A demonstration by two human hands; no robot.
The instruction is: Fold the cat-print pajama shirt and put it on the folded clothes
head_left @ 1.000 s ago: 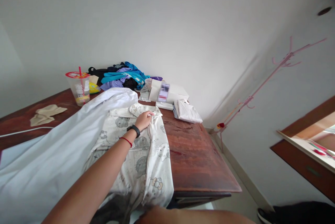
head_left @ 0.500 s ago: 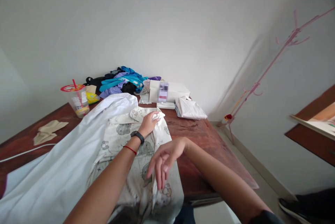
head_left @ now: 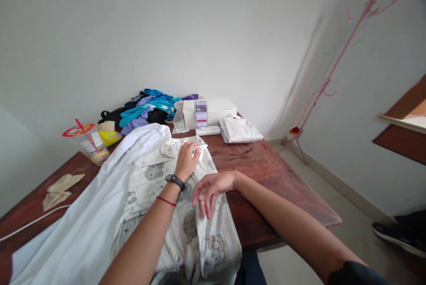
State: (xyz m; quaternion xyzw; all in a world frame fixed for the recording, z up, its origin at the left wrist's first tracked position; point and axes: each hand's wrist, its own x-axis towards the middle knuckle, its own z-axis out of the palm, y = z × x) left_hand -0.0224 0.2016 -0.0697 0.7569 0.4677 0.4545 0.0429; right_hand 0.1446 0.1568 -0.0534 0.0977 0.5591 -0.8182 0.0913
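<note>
A white shirt with grey and tan cartoon prints (head_left: pixel 156 172) lies on the table in front of me, its collar at the far end. My left hand (head_left: pixel 188 160), with a black watch and a red string on its wrist, is closed on the shirt's edge near the collar. A small white tip of cloth sticks out past the fingers. Over the folded-in right side of the shirt, my right hand (head_left: pixel 213 191) hangs with bent wrist and loose, parted fingers. Whether its fingertips touch the cloth I cannot tell.
Left of the shirt are a white sheet (head_left: pixel 83 214), a plastic cup with straw (head_left: pixel 88 145) and a beige cloth (head_left: pixel 61 189). Behind are heaped clothes (head_left: pixel 146 109), a white box (head_left: pixel 219 109) and folded white clothing (head_left: pixel 239 129). A pink coat rack (head_left: pixel 344 49) stands right of the wooden table (head_left: pixel 282 183).
My right hand has moved up and away from me along the shirt's right side. My left hand keeps its hold near the collar. The view has shifted slightly.
</note>
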